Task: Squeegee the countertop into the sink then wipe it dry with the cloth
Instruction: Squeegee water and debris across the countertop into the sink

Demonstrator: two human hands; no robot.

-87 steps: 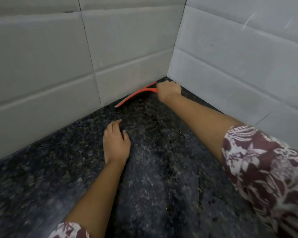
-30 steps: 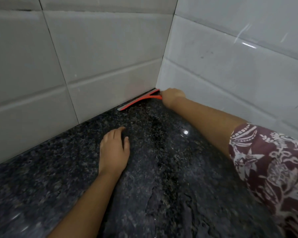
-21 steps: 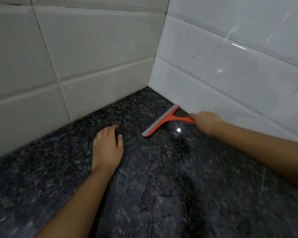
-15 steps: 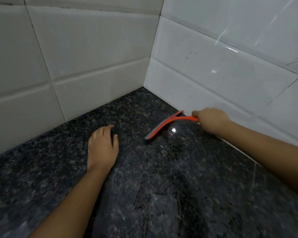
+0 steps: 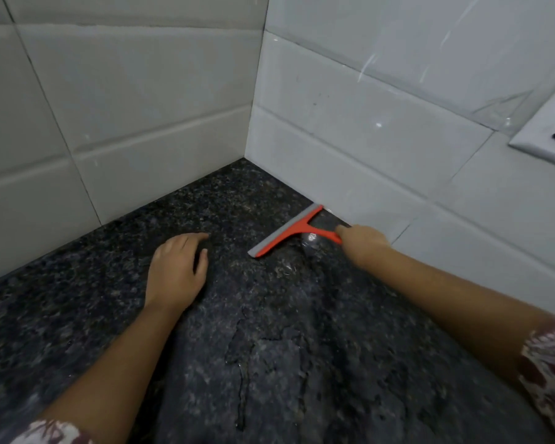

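Squeegee (image 5: 285, 230) blade end touching right wall (image 5: 366, 149), countertop (image 5: 269, 363) open leftward

hidden: orange plastic squeegee (image 5: 297, 228) handle end inside right hand (image 5: 362, 240) | cut off: white wall switch plate (image 5: 548, 129) at right edge

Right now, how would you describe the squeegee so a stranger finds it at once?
Start at the corner of the white tiled walls above the dark speckled countertop. Along the right wall lies the squeegee, held by the right hand. It is the only orange thing, with a grey blade.
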